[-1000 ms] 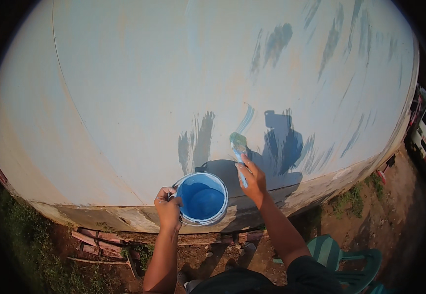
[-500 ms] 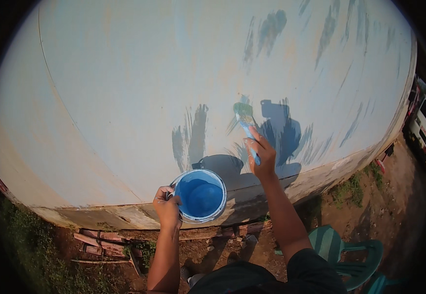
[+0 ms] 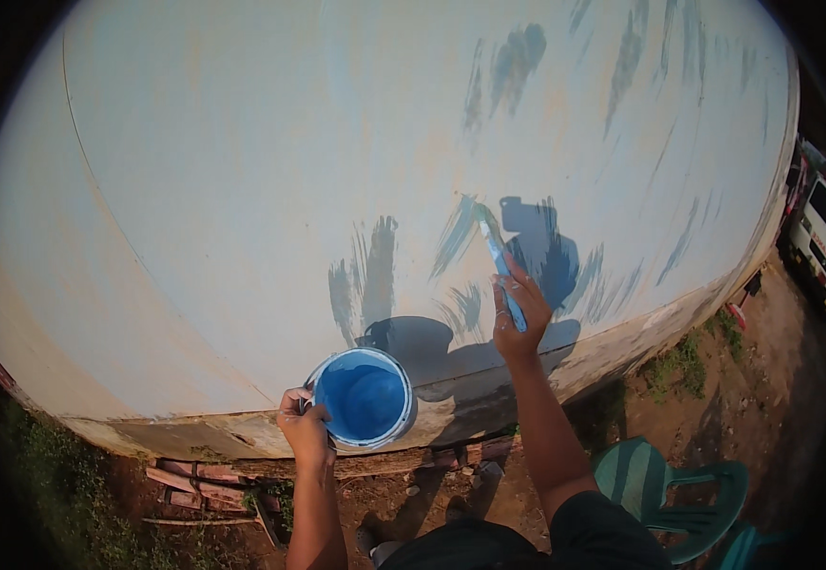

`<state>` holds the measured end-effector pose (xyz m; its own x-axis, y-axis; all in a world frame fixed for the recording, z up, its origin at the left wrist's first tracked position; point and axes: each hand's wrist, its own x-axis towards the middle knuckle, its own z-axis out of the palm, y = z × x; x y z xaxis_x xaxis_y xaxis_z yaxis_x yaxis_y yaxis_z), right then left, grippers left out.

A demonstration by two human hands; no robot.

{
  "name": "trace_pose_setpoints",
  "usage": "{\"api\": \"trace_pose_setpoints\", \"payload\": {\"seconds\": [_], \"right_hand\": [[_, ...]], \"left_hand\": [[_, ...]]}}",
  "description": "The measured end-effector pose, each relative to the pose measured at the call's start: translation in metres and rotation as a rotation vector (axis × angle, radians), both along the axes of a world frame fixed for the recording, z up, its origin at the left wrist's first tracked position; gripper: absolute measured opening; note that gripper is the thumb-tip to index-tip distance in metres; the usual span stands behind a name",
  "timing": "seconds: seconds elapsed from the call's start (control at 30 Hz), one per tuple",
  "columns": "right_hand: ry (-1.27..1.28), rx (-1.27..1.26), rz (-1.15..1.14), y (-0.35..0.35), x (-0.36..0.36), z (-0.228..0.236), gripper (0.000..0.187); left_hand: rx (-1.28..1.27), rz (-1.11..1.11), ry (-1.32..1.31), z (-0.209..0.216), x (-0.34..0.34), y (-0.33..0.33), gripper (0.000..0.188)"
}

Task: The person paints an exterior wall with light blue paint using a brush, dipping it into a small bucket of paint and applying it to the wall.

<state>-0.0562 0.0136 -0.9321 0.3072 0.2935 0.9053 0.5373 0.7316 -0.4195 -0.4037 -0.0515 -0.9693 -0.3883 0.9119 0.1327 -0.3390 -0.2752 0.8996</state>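
A white-rimmed paint bucket (image 3: 364, 396), its inside coated blue, hangs in front of the wall's lower edge. My left hand (image 3: 305, 421) is closed on its left rim and handle. In my right hand (image 3: 521, 309) is a paintbrush (image 3: 499, 256), gripped by its light blue handle, with the bristles up against the pale wall (image 3: 242, 190). Just left of the bristles runs a fresh slanting streak of paint (image 3: 453, 237). More dark brush strokes (image 3: 364, 271) mark the wall above the bucket and toward the upper right. Shadows of my head, arm and bucket fall on the wall.
Green plastic chair (image 3: 636, 480) stands on the dirt at lower right, near my right elbow. Reddish wood pieces (image 3: 199, 484) lie at the wall's foot on the left, beside grass (image 3: 61, 475). A white vehicle (image 3: 822, 237) is parked at far right.
The brush has turned and shifted slightly right, and a longer slanting streak now shows beside it. My left hand and the bucket have moved left and a little down.
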Motion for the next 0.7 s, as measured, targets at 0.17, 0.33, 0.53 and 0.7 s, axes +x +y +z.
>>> {"api": "trace_pose_setpoints", "payload": {"seconds": [0.17, 0.33, 0.53, 0.7], "right_hand": [[-0.439, -0.219, -0.025, 0.003, -0.043, -0.098, 0.032], [-0.861, -0.563, 0.256, -0.014, -0.049, -0.169, 0.034], [-0.857, -0.271, 0.122, 0.001, -0.042, -0.055, 0.043], [-0.685, -0.094, -0.062, -0.003, -0.055, 0.001, 0.035]], "left_hand": [[-0.035, 0.083, 0.046, -0.003, -0.005, -0.011, 0.034], [-0.094, 0.141, 0.024, -0.017, -0.011, -0.020, 0.032], [-0.174, 0.181, 0.012, -0.037, -0.013, -0.036, 0.034], [-0.197, 0.241, -0.017, -0.068, -0.025, -0.052, 0.035]]}}
